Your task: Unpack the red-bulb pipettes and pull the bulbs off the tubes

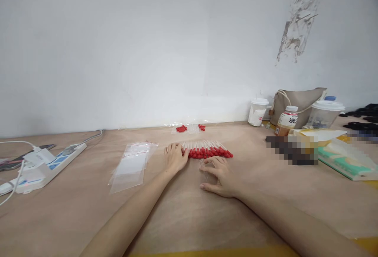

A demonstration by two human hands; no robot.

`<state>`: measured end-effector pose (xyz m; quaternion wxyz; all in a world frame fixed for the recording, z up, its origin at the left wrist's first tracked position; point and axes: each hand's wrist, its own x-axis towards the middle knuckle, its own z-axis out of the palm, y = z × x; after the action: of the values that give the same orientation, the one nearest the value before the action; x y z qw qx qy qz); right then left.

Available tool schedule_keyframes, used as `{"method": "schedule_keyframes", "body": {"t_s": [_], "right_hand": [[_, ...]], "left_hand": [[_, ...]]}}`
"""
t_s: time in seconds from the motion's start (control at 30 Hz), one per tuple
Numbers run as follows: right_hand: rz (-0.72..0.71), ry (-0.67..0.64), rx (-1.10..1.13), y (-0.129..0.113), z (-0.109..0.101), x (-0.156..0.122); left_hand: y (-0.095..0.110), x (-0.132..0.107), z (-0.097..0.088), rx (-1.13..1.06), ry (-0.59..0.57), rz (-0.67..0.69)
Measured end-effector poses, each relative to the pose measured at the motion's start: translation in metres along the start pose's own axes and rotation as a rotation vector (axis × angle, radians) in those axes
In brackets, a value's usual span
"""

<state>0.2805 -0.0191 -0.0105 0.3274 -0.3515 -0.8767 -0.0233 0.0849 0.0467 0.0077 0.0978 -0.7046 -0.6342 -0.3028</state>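
A row of thin pale sticks with red tips (208, 153) lies on the brown table, the tips pointing toward me. At the left end of this row rests my left hand (175, 157), its thumb apart from the fingers and touching or close to the nearest red tips. My right hand (221, 176) is just in front of the row, thumb and fingers spread. Thin clear sticks (203, 170) lie by its fingertips; whether the fingers touch them I cannot tell. Flat clear zip bags (132, 164) with red seal lines overlap left of my left hand.
Near the wall lies a clear bag of red-tipped sticks (193, 129). A white power strip (53, 170) with cables is on the left. On the right stand a lidded cup (258, 112), a bottle (287, 122), a grey bag (298, 101) and a green tissue pack (345, 160).
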Motion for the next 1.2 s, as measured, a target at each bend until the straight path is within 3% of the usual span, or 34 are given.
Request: {"method": "schedule_keyframes", "body": {"t_s": [0.2,0.3,0.4,0.57,0.77,1.2], "right_hand": [[0.033,0.104,0.014,0.004,0.007,-0.003],[0.131,0.121,-0.001,0.004,0.009,-0.003],[0.126,0.103,-0.050,0.004,0.009,-0.001],[-0.006,0.115,-0.089,0.002,0.007,0.000],[-0.133,0.122,-0.087,-0.004,0.007,0.003],[-0.158,0.126,-0.111,-0.010,0.010,0.005]], "left_hand": [[-0.010,-0.014,-0.023,-0.049,0.017,-0.107],[-0.023,-0.034,-0.043,-0.191,-0.009,0.017],[-0.031,-0.052,-0.055,-0.296,-0.034,0.211],[-0.028,-0.065,-0.050,-0.336,-0.047,0.451],[-0.026,-0.068,-0.043,-0.297,-0.004,0.515],[-0.020,-0.068,-0.043,-0.268,-0.078,0.643]]}}
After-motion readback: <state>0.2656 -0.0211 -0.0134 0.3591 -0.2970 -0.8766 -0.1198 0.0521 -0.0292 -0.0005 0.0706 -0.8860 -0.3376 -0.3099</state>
